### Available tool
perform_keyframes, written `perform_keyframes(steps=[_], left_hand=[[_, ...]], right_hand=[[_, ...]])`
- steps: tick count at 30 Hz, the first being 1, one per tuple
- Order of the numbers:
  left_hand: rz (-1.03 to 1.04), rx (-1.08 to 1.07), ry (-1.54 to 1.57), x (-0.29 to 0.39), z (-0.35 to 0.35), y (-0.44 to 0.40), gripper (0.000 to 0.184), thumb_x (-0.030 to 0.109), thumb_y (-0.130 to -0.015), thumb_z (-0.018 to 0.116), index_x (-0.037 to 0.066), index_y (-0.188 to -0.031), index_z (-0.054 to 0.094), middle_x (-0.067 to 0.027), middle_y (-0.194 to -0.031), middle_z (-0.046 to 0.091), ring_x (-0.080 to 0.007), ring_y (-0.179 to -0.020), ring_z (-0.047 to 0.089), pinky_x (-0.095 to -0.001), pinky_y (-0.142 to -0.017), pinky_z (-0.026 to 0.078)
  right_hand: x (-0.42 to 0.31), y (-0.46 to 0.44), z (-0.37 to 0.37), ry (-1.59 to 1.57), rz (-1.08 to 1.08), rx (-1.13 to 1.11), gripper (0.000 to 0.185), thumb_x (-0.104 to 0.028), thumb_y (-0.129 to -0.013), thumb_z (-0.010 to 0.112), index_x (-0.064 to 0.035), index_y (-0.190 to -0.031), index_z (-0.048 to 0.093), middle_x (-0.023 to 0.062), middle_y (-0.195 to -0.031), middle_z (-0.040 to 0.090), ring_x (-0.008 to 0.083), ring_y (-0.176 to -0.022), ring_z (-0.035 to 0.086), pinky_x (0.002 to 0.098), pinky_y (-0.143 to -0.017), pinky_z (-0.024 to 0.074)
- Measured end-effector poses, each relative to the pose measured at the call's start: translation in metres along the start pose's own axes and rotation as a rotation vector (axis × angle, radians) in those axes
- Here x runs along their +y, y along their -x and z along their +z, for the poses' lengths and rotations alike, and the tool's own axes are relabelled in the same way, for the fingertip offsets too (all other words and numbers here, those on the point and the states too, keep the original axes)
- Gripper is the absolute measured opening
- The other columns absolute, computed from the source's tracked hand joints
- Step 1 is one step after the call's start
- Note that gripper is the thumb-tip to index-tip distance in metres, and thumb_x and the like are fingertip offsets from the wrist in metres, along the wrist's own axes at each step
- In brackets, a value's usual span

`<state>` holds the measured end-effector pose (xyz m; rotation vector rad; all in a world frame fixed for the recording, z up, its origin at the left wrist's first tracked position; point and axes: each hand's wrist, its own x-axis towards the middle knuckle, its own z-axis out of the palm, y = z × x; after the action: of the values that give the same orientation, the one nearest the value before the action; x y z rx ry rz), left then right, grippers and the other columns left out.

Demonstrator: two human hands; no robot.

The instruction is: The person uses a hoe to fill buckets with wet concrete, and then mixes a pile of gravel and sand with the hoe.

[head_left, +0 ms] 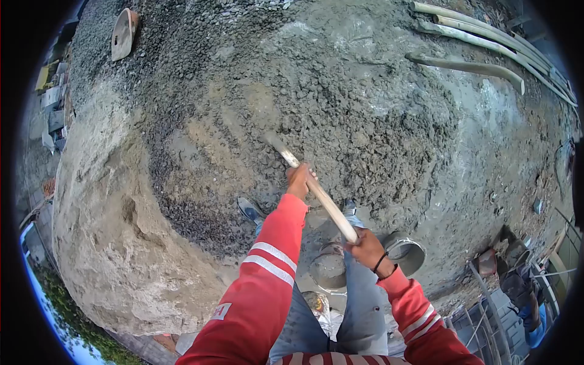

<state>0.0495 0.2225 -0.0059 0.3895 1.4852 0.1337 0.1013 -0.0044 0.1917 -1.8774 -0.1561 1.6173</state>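
Both of my hands are wrapped round a long pale wooden handle [329, 210] that slants from lower right to upper left. My left hand [298, 180] grips it partway along, nearer its far end. At the near end my right hand [368, 249], with a dark band at the wrist, is closed on it. The handle's far end reaches the wet grey mix [316, 128]; the tool's head there is blurred or buried, so I cannot make out its kind. A darker, lumpy heap of mix [389, 152] lies to the right of the handle.
A tall sand pile [121, 243] rises at left. Two round buckets [328, 271] [406, 253] stand by my legs. A shallow pan [125, 34] lies on gravel [176, 36] at upper left. Wooden poles [480, 33] lie at upper right. A person in blue [535, 325] is at lower right.
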Motion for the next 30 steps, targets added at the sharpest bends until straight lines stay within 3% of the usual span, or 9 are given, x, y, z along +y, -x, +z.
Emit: perform_keyframes(steps=[4,7,11,17,23,25,28,29,30], left_hand=[[-0.173,0.087,0.084,-0.037,0.032,0.007,0.014,0.013,-0.085,0.062,0.010,-0.075,0.053,-0.0010,-0.062,0.049,-0.0135,-0.048,0.050,-0.0293,-0.044,0.044],[-0.255,0.072,0.159,-0.091,0.084,0.099,0.013,0.007,-0.080,0.066,0.009,-0.080,0.053,-0.0019,-0.063,0.049,-0.0167,-0.049,0.049,-0.0323,-0.046,0.046],[-0.468,-0.075,0.320,-0.194,0.122,0.156,0.014,0.009,-0.080,0.068,0.009,-0.082,0.055,-0.0042,-0.071,0.052,-0.0202,-0.063,0.053,-0.0366,-0.064,0.050],[-0.308,-0.223,0.260,-0.191,0.096,0.207,0.015,0.012,-0.083,0.069,0.007,-0.079,0.056,-0.0034,-0.069,0.052,-0.0193,-0.066,0.055,-0.0369,-0.068,0.051],[0.148,-0.120,0.093,0.006,0.039,0.179,0.019,0.012,-0.084,0.069,0.001,-0.078,0.055,-0.0026,-0.062,0.054,-0.0125,-0.048,0.051,-0.0284,-0.046,0.047],[0.303,-0.100,-0.026,0.099,0.022,0.178,0.022,0.014,-0.085,0.068,-0.001,-0.077,0.054,-0.0026,-0.060,0.053,-0.0125,-0.045,0.050,-0.0282,-0.042,0.045],[0.805,-0.030,-0.146,0.244,-0.016,0.218,0.026,0.015,-0.079,0.069,-0.005,-0.081,0.052,-0.0068,-0.057,0.055,-0.0159,-0.045,0.055,-0.0318,-0.041,0.046],[1.012,-0.116,-0.116,0.291,-0.037,0.247,0.025,0.010,-0.077,0.070,-0.004,-0.087,0.052,-0.0128,-0.068,0.059,-0.0207,-0.057,0.061,-0.0369,-0.051,0.050],[1.270,-0.052,-0.215,0.328,-0.055,0.260,0.038,0.006,-0.078,0.067,-0.009,-0.108,0.049,-0.0183,-0.082,0.061,-0.0258,-0.068,0.064,-0.0384,-0.056,0.051]], right_hand=[[0.003,0.076,-0.083,0.224,-0.022,0.002,0.029,-0.016,-0.071,0.065,-0.0010,-0.095,0.060,0.0218,-0.079,0.064,0.0387,-0.077,0.064,0.0423,-0.070,0.0500],[0.056,0.138,-0.141,0.407,-0.100,0.061,0.029,-0.017,-0.069,0.065,-0.0036,-0.094,0.058,0.0204,-0.077,0.064,0.0440,-0.074,0.061,0.0466,-0.066,0.0501],[0.155,0.188,-0.217,0.825,0.044,0.162,0.029,-0.017,-0.068,0.067,-0.0088,-0.094,0.056,0.0183,-0.072,0.064,0.0418,-0.071,0.063,0.0501,-0.064,0.0503],[0.200,0.194,-0.202,0.912,0.041,0.275,0.028,-0.012,-0.067,0.066,-0.0107,-0.093,0.053,0.0176,-0.074,0.065,0.0419,-0.072,0.063,0.0510,-0.063,0.0494],[0.135,0.091,-0.057,0.892,-0.137,0.308,0.037,-0.007,-0.068,0.067,-0.0070,-0.102,0.052,0.0216,-0.078,0.064,0.0466,-0.074,0.060,0.0521,-0.066,0.0477],[0.111,0.031,0.001,0.757,-0.524,0.526,0.044,-0.008,-0.077,0.065,-0.0017,-0.117,0.050,0.0235,-0.080,0.060,0.0427,-0.075,0.060,0.0441,-0.067,0.0486],[-0.043,-0.022,0.113,0.298,-0.550,0.419,0.032,-0.005,-0.080,0.063,0.0028,-0.110,0.056,0.0157,-0.081,0.061,0.0275,-0.071,0.063,0.0341,-0.069,0.0493],[-0.064,-0.043,0.145,0.245,-0.582,0.443,0.030,-0.005,-0.081,0.063,0.0047,-0.109,0.057,0.0135,-0.083,0.062,0.0245,-0.074,0.063,0.0313,-0.070,0.0491],[-0.112,-0.049,0.185,0.155,-0.705,0.423,0.033,-0.007,-0.081,0.064,0.0050,-0.111,0.056,0.0110,-0.089,0.063,0.0233,-0.078,0.063,0.0308,-0.072,0.0492]])
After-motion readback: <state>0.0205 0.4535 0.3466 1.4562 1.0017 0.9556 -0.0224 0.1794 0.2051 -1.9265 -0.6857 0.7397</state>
